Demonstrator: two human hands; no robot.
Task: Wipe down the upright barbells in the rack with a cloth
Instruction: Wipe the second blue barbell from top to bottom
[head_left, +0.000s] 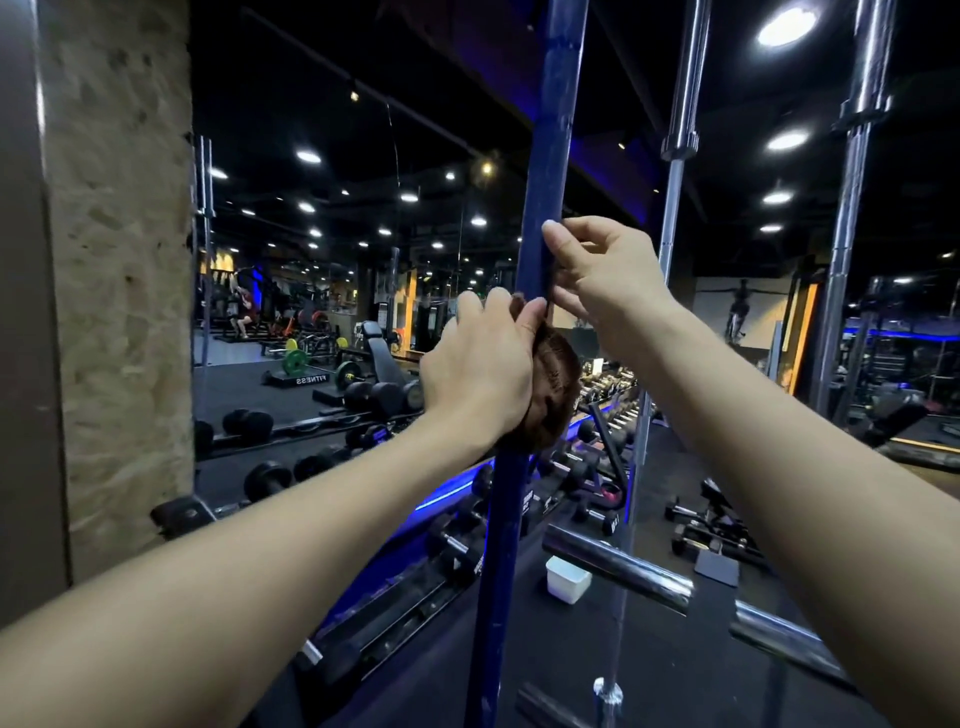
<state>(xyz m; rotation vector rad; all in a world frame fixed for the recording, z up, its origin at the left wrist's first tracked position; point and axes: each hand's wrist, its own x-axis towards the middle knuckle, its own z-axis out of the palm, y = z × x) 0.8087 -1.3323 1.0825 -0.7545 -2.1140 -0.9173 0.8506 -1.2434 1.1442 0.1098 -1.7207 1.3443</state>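
left hand (475, 364) clamping brown cloth (553, 384) round upright blue bar (540, 208), right hand (605, 275) pinching bar above it

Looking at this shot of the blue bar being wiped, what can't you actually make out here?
Head view, the only one:
- Brown cloth: mostly covered by the left hand, so its size and fold are unclear.
- Blue barbell: top and bottom cut off by the frame edges; the rack holding it is unseen.
- Right hand: fingertips behind the bar are hidden.
- White tub on the floor: contents not visible from this angle.
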